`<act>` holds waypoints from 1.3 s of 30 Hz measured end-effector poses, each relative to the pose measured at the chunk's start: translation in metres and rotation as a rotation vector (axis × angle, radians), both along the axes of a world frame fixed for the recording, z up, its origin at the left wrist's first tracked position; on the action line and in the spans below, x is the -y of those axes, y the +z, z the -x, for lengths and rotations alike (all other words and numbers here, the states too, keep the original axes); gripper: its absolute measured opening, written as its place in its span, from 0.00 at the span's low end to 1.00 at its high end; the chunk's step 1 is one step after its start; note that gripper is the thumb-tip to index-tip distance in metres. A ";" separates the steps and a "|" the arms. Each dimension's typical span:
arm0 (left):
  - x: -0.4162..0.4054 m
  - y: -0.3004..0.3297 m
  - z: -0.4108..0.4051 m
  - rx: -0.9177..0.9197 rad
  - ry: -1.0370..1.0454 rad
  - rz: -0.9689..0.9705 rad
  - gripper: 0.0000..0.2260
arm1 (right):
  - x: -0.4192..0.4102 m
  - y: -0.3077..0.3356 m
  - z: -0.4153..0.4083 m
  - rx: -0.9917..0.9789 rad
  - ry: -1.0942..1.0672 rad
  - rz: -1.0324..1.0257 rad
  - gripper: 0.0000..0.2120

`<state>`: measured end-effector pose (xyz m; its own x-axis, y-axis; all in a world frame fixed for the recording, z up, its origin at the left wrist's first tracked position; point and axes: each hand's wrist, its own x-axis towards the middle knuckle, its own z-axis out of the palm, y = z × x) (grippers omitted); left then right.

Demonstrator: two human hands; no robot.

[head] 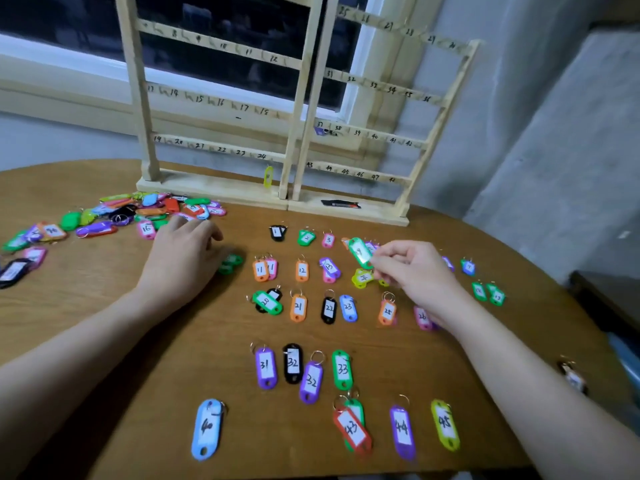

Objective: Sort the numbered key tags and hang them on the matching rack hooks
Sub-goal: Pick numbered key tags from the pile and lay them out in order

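My right hand (414, 271) pinches a green key tag (360, 252) just above the top row of sorted tags. My left hand (183, 252) rests palm down on the table with loosely curled fingers; a green tag (232, 264) lies at its fingertips. Rows of numbered tags lie in order on the table, among them tag 1 (277, 232), tag 12 (302, 270), tag 22 (329, 309), tag 33 (342, 369) and tag 44 (402, 432). The wooden rack (298, 109) with numbered hooks stands behind them. A yellow tag (268, 176) hangs under hook 24.
A heap of unsorted tags (145, 211) lies at the left rear of the round wooden table (121, 341). A black object (341, 204) lies on the rack base. A small object (573, 377) sits beyond the table's right edge. A window is behind the rack.
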<state>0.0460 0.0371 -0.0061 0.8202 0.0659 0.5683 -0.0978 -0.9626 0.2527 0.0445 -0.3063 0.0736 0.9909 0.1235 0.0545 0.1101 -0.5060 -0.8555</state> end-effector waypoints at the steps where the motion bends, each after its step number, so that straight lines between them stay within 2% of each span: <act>1: 0.001 0.000 0.000 -0.001 -0.002 -0.022 0.12 | 0.012 -0.001 0.006 0.000 -0.026 -0.004 0.04; 5: 0.011 0.006 0.003 -0.025 -0.055 -0.079 0.08 | 0.057 -0.010 0.022 -0.016 -0.154 -0.057 0.05; 11: 0.059 0.021 0.008 -0.021 -0.255 -0.134 0.07 | 0.111 -0.013 0.036 -0.017 -0.317 -0.064 0.04; 17: 0.120 0.045 0.005 0.053 -0.405 -0.158 0.06 | 0.156 -0.016 0.036 0.057 -0.463 0.148 0.04; 23: 0.168 0.058 0.005 0.074 -0.499 -0.172 0.10 | 0.199 -0.022 0.033 0.013 -0.541 0.283 0.05; 30: 0.204 0.062 0.011 0.022 -0.504 -0.225 0.16 | 0.240 -0.033 0.031 -0.109 -0.618 0.350 0.11; 34: 0.217 0.065 0.018 -0.027 -0.474 -0.266 0.12 | 0.251 -0.035 0.034 -0.148 -0.618 0.419 0.20; 36: 0.219 0.069 0.021 -0.045 -0.459 -0.282 0.12 | 0.257 -0.034 0.036 -0.152 -0.623 0.472 0.19; 39: 0.217 0.076 0.024 -0.083 -0.432 -0.308 0.13 | 0.257 -0.025 0.041 -0.098 -0.626 0.591 0.13</act>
<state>0.0218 -0.1798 0.0697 0.7789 -0.4469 0.4400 -0.4928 -0.8700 -0.0113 0.0036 -0.5638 0.0491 0.8830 -0.4650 0.0642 -0.3978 -0.8137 -0.4238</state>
